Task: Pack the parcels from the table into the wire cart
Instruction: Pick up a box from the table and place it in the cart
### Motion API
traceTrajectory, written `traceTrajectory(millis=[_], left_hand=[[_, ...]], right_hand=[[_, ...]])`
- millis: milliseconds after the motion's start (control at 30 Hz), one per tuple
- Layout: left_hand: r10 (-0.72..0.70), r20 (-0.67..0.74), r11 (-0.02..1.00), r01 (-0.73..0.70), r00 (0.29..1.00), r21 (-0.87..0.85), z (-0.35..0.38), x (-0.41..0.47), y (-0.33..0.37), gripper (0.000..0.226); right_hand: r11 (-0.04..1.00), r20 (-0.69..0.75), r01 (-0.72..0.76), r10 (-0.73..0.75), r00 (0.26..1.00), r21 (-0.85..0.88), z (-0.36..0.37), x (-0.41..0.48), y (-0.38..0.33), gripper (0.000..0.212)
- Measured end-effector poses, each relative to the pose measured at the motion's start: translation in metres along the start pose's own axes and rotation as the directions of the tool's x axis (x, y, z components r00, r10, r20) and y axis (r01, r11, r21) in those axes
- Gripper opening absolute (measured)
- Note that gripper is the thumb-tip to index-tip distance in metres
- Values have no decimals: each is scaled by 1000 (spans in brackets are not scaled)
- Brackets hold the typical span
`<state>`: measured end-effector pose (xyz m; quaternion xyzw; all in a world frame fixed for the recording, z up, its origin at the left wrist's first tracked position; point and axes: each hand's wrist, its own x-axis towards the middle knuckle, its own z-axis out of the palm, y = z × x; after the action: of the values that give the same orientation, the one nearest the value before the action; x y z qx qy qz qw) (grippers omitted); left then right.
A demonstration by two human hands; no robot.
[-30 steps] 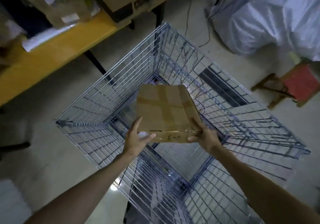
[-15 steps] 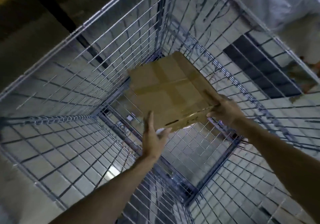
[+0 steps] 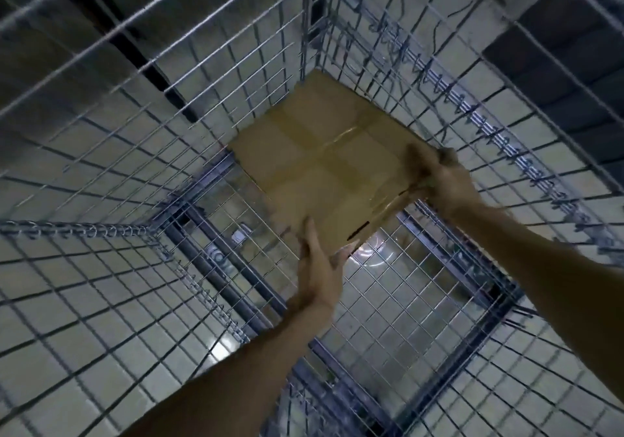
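While you held the taped cardboard parcel (image 3: 324, 152) deep inside the wire cart (image 3: 87, 230) near its far corner, right hand (image 3: 445, 180) curled round one edge, left hand (image 3: 317, 267) flat-fingered against the near corner, it looked not yet set down, and no other parcel lay inside.

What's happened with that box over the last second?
The cardboard box went from above the rim of the wire cart down inside it, toward the far corner, and the view leaned in after it. Nothing was taken hold of or let go: the right hand still grips the box's right edge, and the left hand still steadies its near corner.
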<state>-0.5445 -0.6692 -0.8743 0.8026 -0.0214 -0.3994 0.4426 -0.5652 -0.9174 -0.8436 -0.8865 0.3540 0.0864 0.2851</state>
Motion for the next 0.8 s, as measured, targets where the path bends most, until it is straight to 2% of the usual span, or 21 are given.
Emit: traceTrajectory(millis=[67,100,167,200,267,300,333,367,400,433,467,533,667,800], left_hand=[[-32,3,998,32,999,-50,13,20,-5,97],[-40,-3,998,40,999,-47,15,27,-8,104],[-64,-10,997,64,998,38,21,41,-22,113],[-66,-14,995,67,998,77,22,45,-26,114],[-72,-12,982,73,997,175,29,55,-32,115],[-80,-8,969,80,997,235,33,61,-36,115],[-86,-14,958,87,996,272,37,66,-38,113],[-119,-9,950,117,993,291,40,72,-38,107],[-130,-5,955,126,992,267,40,77,-38,91],[-137,-6,965,135,991,226,38,82,-34,64],[-97,-12,957,96,995,275,33,85,-32,40],[8,-8,915,-5,1000,404,21,94,-32,32],[52,-6,901,-44,999,431,-7,91,-23,49],[22,77,859,-58,997,509,-33,64,14,64]], right_hand=[[999,-73,-30,31,997,13,20,11,11,36],[997,-63,-56,60,996,62,31,15,16,37],[986,-39,-138,142,989,93,53,21,33,43],[992,-29,-122,123,992,25,56,24,41,56],[991,69,-105,110,991,-77,65,28,53,65],[983,160,-162,173,972,-82,70,25,59,69],[973,206,-170,201,958,-159,72,22,63,74],[964,252,-194,237,938,-185,74,17,64,77],[964,288,-182,233,929,-193,80,12,66,78],[967,318,-163,219,922,-194,85,7,65,78],[970,331,-138,199,922,-198,91,4,64,78],[977,379,-97,164,911,-189,100,-3,61,75],[980,410,-84,153,899,-180,96,-19,39,76],[971,451,-46,151,880,-235,55,-37,5,78]])
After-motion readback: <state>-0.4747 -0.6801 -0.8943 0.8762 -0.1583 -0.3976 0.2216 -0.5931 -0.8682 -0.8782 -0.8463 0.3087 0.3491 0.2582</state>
